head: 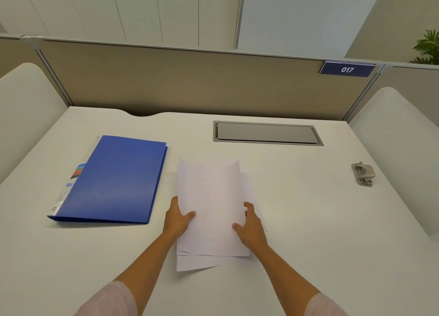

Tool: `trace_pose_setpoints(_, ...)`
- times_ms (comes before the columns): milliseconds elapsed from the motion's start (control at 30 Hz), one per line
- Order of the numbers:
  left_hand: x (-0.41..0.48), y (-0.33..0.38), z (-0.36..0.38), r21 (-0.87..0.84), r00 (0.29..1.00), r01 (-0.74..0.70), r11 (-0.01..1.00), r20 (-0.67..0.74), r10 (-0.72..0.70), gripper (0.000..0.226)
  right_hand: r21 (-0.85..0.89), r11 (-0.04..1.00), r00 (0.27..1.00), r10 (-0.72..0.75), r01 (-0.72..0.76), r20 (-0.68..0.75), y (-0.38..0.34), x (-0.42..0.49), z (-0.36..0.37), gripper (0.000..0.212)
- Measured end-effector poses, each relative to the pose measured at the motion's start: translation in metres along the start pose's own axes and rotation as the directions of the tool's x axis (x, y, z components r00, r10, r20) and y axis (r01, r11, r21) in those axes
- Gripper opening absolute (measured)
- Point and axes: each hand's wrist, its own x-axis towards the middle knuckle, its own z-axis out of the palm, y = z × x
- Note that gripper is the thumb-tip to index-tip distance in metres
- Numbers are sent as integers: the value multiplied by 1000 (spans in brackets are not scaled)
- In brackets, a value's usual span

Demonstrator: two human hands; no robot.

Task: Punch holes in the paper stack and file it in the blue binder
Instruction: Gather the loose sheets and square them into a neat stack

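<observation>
The person holds the paper stack (211,206) near the middle of the table (308,220), the left hand (178,217) gripping its left edge and the right hand (249,223) its right edge, thumbs on top. The sheets are uneven: several corners fan out at the near end, and the far end lifts and curls off the table, so the stack looks as if it is being gathered and squared, not yet ready for punching.

The hole punch (363,173) sits well apart at the far right of the table, untouched, with no paper in it. The blue binder (116,180) lies closed on the left, just beside the stack.

Judging by this, the task is at its very start. No holes can be seen in the sheets. What remains is aligning the pages, carrying them to the punch, punching, opening the binder and filing the stack.
</observation>
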Motion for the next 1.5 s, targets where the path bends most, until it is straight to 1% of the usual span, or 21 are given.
trace_pose_setpoints(67,0,2,3,1,1000,4,1000,-9,-4,71,-35,999,997,-29,26,-69,0,2,-6,77)
trace_pose_setpoints(200,4,7,10,-18,1000,6,1000,-12,-6,66,-242,970,981,-51,4,-189,4,10,-17,82)
trace_pose_setpoints(300,7,12,16,-35,1000,20,999,-18,-20,66,-282,959,986,-5,-42,-165,8,12,-21,91)
trace_pose_setpoints(433,7,17,28,-18,999,42,999,-15,-42,63,-356,934,996,8,-39,-89,12,10,-18,106)
trace_pose_setpoints(467,6,19,31,39,998,50,998,-31,-49,66,-384,923,997,3,-34,-82,13,9,-17,108)
trace_pose_setpoints(500,5,21,33,145,997,64,987,-60,-56,71,-404,914,997,-2,-31,-80,13,8,-16,110)
trace_pose_setpoints(567,2,24,36,366,992,99,925,-110,-62,88,-419,907,996,-6,-30,-84,13,7,-15,111)
trace_pose_setpoints(633,-1,25,39,416,992,105,903,-110,-65,99,-417,908,996,-1,-35,-85,13,7,-16,111)
trace_pose_setpoints(700,-2,26,44,382,993,100,919,-93,-69,104,-420,907,996,2,-38,-85,12,7,-15,112)
trace_pose_setpoints(767,-2,28,46,303,991,121,945,-89,-98,103,-423,905,996,2,-42,-95,12,7,-15,113)
trace_pose_setpoints(867,0,31,46,172,983,160,972,-111,-143,89,-425,904,994,-3,-46,-113,13,6,-13,114)
trace_pose_setpoints(933,2,31,44,136,980,179,974,-118,-163,81,-425,904,993,-5,-48,-121,13,6,-12,113)
trace_pose_setpoints(1000,4,28,42,110,975,195,975,-130,-181,79,-423,905,992,-3,-50,-124,13,6,-11,113)
trace_pose_setpoints(1067,5,28,41,77,972,201,976,-142,-189,75,-443,893,990,19,-79,-137,12,5,-10,113)
trace_pose_setpoints(1133,4,29,44,111,974,190,975,-146,-173,67,-458,876,982,80,-151,-172,10,3,-10,115)
trace_pose_setpoints(1200,0,34,48,218,971,211,953,-158,-179,61,-423,881,972,145,-212,-185,8,3,-11,119)
trace_pose_setpoints(1233,-3,36,50,263,969,224,938,-160,-186,62,-412,883,970,165,-226,-180,6,4,-12,121)
trace_pose_setpoints(1300,-5,37,54,312,978,191,931,-137,-155,70,-412,880,970,183,-235,-162,2,7,-12,125)
trace_pose_setpoints(1367,-6,35,56,319,988,139,938,-106,-110,80,-389,890,970,195,-237,-145,0,9,-12,128)
trace_pose_setpoints(1433,-7,34,57,305,991,120,945,-94,-95,81,-346,909,971,198,-232,-132,0,10,-11,128)
trace_pose_setpoints(1500,-6,33,56,277,990,130,952,-90,-109,81,-348,910,973,191,-225,-128,0,11,-10,126)
